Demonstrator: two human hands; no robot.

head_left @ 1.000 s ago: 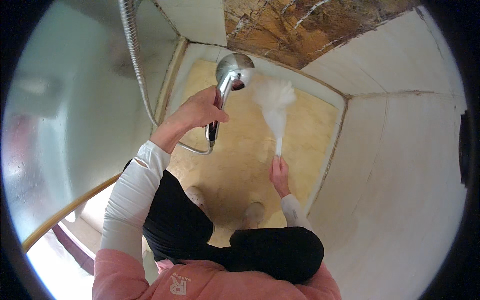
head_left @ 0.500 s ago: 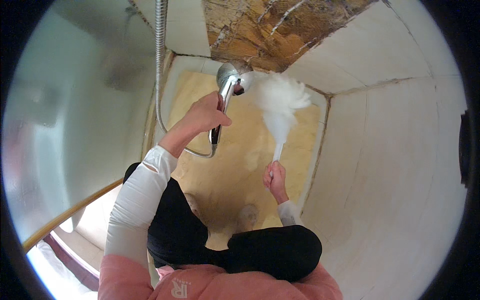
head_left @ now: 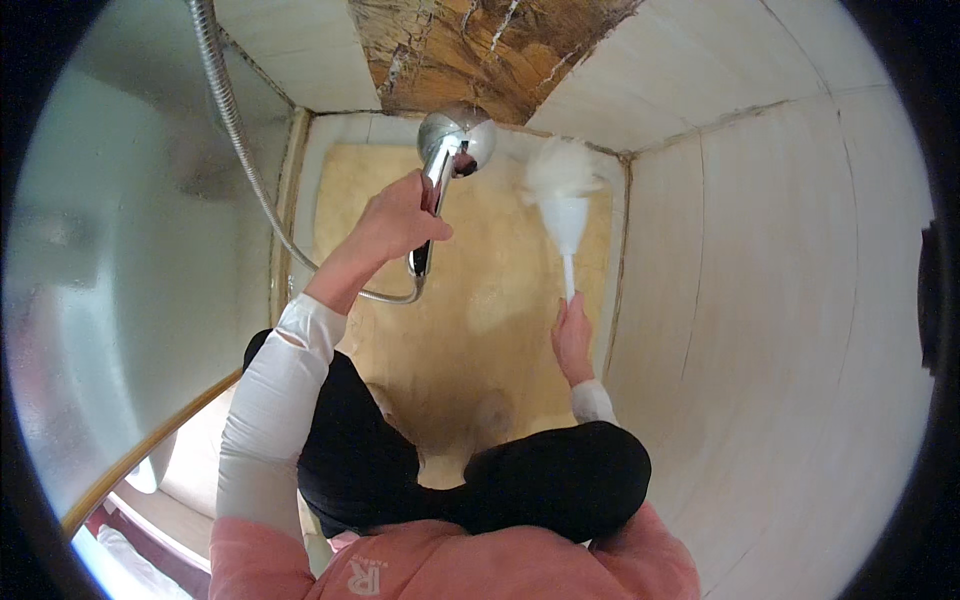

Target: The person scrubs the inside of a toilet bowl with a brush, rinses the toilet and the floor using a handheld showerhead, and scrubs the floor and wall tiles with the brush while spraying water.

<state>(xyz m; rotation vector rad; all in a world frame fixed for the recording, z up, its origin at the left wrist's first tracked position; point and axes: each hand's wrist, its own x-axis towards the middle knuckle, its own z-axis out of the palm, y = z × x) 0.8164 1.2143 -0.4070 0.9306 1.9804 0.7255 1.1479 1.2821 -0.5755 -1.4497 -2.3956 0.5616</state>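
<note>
Pale tiled walls (head_left: 780, 300) fill the right of the frame. A yellowish wet floor (head_left: 480, 300) lies at centre. A brown, cracked stone-like panel (head_left: 470, 50) sits at upper centre. A frosted glass screen (head_left: 110, 280) curves along the left.

Beige shower floor (head_left: 480, 300), white tiled wall (head_left: 760, 300), glass door (head_left: 120, 280)

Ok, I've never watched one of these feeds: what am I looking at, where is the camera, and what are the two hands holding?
No machine here: a person works with bare hands, filmed by a fisheye camera on their head looking down, so straight edges bend. The left hand grips a chrome shower head by its handle, its metal hose looping off to the left. The right hand holds a white brush by its thin handle, bristles fanned near the far corner. Below lies a yellowish shower floor, with pale tiled walls around it.
</note>
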